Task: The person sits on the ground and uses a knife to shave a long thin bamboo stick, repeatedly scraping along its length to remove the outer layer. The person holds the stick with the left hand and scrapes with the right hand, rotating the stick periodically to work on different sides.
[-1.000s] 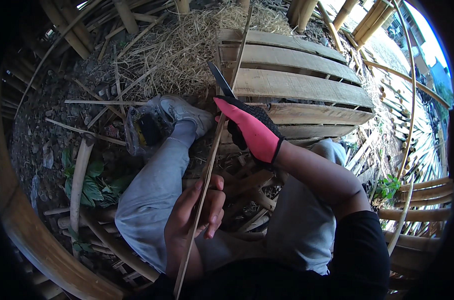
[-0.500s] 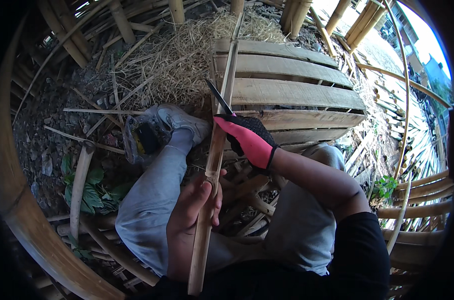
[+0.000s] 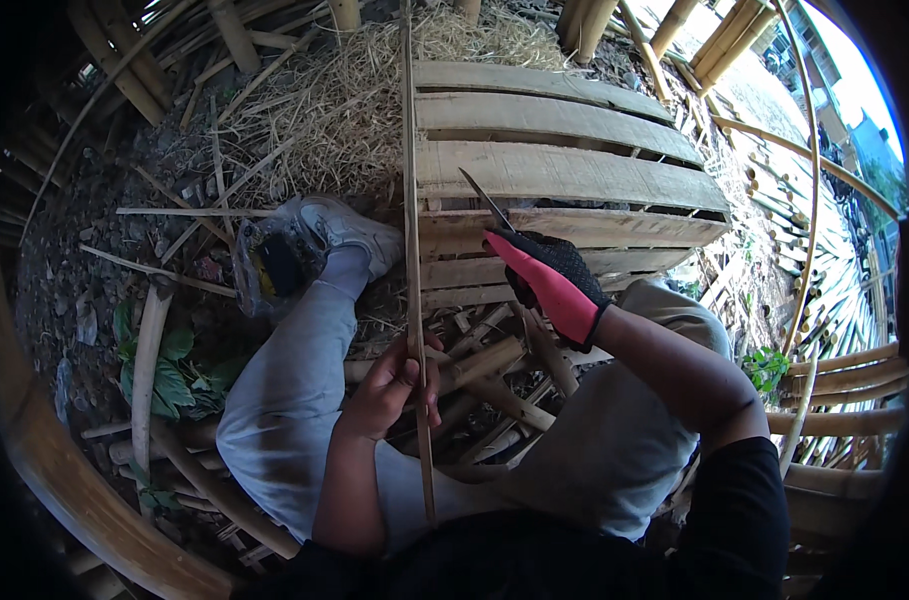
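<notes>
Bamboo strip [image 3: 410, 250] in left hand [image 3: 392, 385], knife [image 3: 485, 198] in right hand [image 3: 549, 280].

My bare left hand [image 3: 392, 385] closes its grip on a long thin strip of split bamboo [image 3: 411, 270], pale tan, dry and matt, with a fibrous edge. My right hand [image 3: 552, 283] wears a knitted cloth glove, black mesh on the back with a smooth pink-red rubbery coating, and grips a narrow metal blade [image 3: 485, 199], dull grey with a faint sheen. The weathered wooden slat pallet [image 3: 564, 175] looks rough and unpainted. The heap of dry yellow straw [image 3: 344, 100] is coarse and wiry. My light grey cloth trousers [image 3: 294, 400] look soft and matt; the worn grey fabric shoe [image 3: 314, 245] looks scuffed.
</notes>
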The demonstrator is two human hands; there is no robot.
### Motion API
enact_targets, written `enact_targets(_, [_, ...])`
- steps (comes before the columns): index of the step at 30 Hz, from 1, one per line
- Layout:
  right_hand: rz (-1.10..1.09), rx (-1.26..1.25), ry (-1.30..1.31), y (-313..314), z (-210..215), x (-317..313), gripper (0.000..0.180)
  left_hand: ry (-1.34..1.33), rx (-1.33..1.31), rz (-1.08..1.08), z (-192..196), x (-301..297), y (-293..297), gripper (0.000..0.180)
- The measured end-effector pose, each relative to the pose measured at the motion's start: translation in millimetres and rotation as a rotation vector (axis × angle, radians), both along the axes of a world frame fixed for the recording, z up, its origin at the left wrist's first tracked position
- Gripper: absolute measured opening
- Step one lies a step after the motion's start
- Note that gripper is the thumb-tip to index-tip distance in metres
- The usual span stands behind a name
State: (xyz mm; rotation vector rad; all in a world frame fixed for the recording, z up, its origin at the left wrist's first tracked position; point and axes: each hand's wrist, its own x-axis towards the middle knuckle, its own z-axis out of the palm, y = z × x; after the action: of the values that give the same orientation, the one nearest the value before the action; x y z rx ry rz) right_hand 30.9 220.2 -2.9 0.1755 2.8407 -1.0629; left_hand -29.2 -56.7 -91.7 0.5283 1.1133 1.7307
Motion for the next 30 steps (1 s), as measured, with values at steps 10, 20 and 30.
enact_targets(10, [0.072, 0.063, 0.253, 14.0, 2.7, 4.0, 0.054, -0.141, 0.075, -0.288, -4.8, -25.8, 0.7, 0.043])
enact_targets(20, [-0.086, -0.083, 0.338, 19.7, 14.3, 17.6, 0.038, -0.218, -0.320, 0.459, 35.8, -77.1, 43.5, 0.022])
enact_targets(30, [-0.651, -0.753, 0.270, 38.9, 46.9, 29.4, 0.055, 0.412, -0.171, 0.321, 87.6, -32.1, 66.4, 0.017])
